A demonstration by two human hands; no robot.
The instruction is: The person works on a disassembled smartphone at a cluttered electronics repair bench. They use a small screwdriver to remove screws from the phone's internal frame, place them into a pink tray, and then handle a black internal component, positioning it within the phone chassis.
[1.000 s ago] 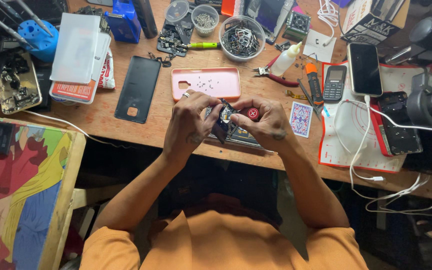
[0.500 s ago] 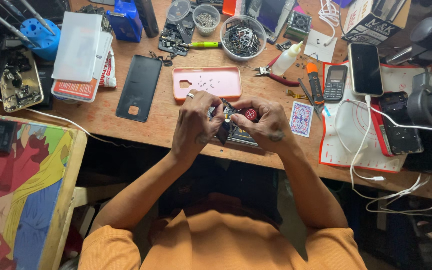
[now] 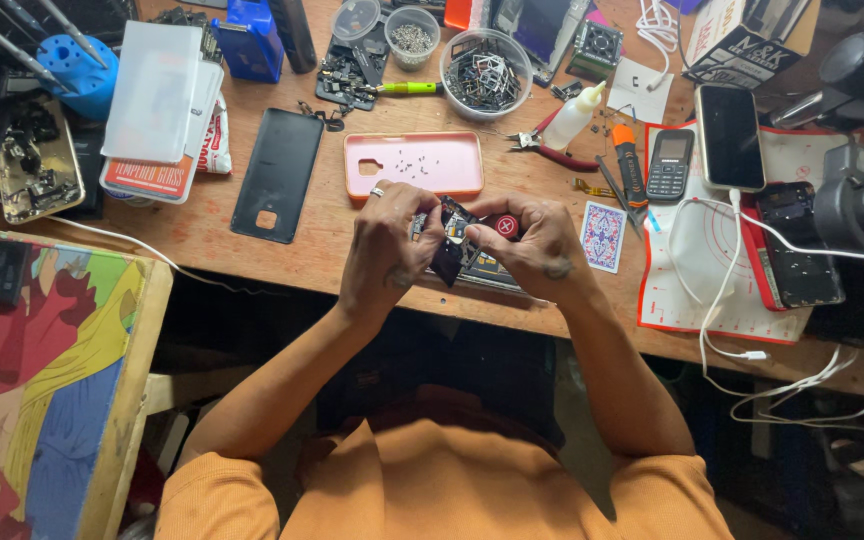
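Both hands, left hand (image 3: 384,250) and right hand (image 3: 537,245), pinch an opened phone (image 3: 460,248) between them, just below the pink case (image 3: 414,163) on the desk (image 3: 282,255).

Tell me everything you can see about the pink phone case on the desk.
The pink phone case lies flat on the wooden desk, inner side up, long side running left to right. It looks like soft rubbery plastic with rounded corners, a raised rim and a small cutout near its left end. Several tiny dark bits, probably screws, lie scattered inside it. Nothing grips it: the left hand works just below it, apart from it. A black back cover lies to its left.
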